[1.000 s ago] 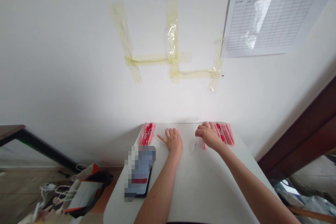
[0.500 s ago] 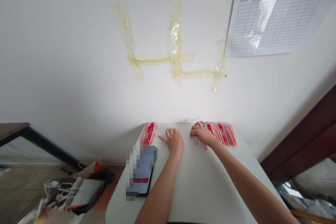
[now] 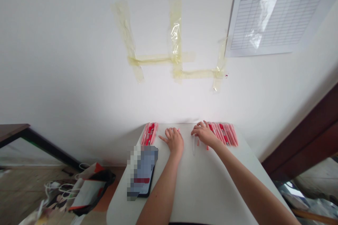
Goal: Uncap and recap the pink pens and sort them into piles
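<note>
Head camera view looks down over a small white tabletop [image 3: 200,190] set against a white wall [image 3: 66,59].

Left hand [image 3: 174,141] rests palm down on the tabletop near its far edge. The fingers are loosely bent, the thumb is spread out to the left, and the hand holds nothing.

Right hand [image 3: 204,135] lies just beside it to the right, knuckles up, fingers curled. Its fingertips are pinched on the far end of a thin white plastic rod [image 3: 193,147]. The rod lies on the tabletop between the two hands, its free end pointing back toward the person.

A row of pink and red pens [image 3: 225,135] lies side by side at the far right corner, touching the outer side of the right hand. A smaller bundle of pink and red pens [image 3: 149,134] lies at the far left corner, apart from the left hand.

A dark flat phone [image 3: 142,174] sits at the left edge of the tabletop, nearer the person.

Strips of yellowed clear tape [image 3: 174,42] cross on the wall. A printed grid sheet under plastic film [image 3: 274,17] hangs at upper right.
</note>
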Motion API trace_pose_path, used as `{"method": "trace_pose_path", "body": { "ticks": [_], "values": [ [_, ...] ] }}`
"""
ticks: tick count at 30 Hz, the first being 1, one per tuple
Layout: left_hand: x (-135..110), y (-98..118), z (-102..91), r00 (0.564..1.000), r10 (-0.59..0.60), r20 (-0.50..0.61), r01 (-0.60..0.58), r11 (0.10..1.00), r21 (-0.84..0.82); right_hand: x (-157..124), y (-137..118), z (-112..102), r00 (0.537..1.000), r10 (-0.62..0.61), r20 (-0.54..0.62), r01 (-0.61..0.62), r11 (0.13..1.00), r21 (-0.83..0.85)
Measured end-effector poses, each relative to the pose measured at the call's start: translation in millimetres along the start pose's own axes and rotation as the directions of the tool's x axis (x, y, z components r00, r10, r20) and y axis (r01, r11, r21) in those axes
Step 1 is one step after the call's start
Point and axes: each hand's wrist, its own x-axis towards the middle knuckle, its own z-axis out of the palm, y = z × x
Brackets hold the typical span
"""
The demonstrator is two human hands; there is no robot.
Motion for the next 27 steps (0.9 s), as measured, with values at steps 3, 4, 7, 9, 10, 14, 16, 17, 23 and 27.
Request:
{"method": "trace_pose_path", "body": {
  "ticks": [3,4,7,9,10,14,16,17,23,27],
  "values": [
    [0.7,-0.3,1.4,1.0,-0.006,-0.009,0.006,1.0,0.003,-1.6,0.7,-1.1,1.0,0.009,0.01,-0.009,1.0,-0.001],
    [1.1,-0.6,2.0,1.0,-0.011,-0.009,0.011,1.0,0.004,-2.0,0.7,-1.8,1.0,0.014,0.021,-0.014,1.0,0.001],
    [1.9,-1.4,3.7,1.0,-0.018,-0.013,0.018,1.0,0.007,-3.0,0.1,-3.7,0.998,0.029,0.047,-0.029,1.0,0.008],
    [2.0,-1.7,4.4,1.0,-0.018,-0.021,0.018,1.0,0.009,-3.3,-0.1,-4.3,0.998,0.035,0.052,-0.036,0.999,0.01],
    [1.9,-1.8,4.5,1.0,-0.019,-0.024,0.019,1.0,0.011,-3.4,0.0,-4.3,0.998,0.037,0.052,-0.037,0.999,0.009],
    [1.6,-1.9,4.1,0.999,-0.026,-0.029,0.026,1.0,0.011,-3.0,1.4,-4.2,0.997,0.046,0.06,-0.046,0.999,0.0],
    [2.0,-2.1,3.0,0.999,-0.027,-0.031,0.027,1.0,0.004,-3.1,0.5,-5.8,0.997,0.059,0.059,-0.058,0.998,-0.009],
    [2.3,-2.2,2.2,0.999,-0.028,-0.034,0.028,1.0,0.0,-3.4,-1.4,-7.2,0.997,0.065,0.051,-0.065,0.998,-0.012],
    [5.0,-4.3,-5.6,0.995,-0.022,-0.095,0.022,1.0,-0.005,-12.1,-37.6,-12.2,0.994,0.103,-0.025,-0.101,0.993,0.057],
    [8.5,-9.5,-10.5,0.993,-0.013,-0.121,0.012,1.0,-0.009,-19.5,-68.6,-5.7,0.993,0.116,0.004,-0.115,0.983,0.146]
  ]
}}
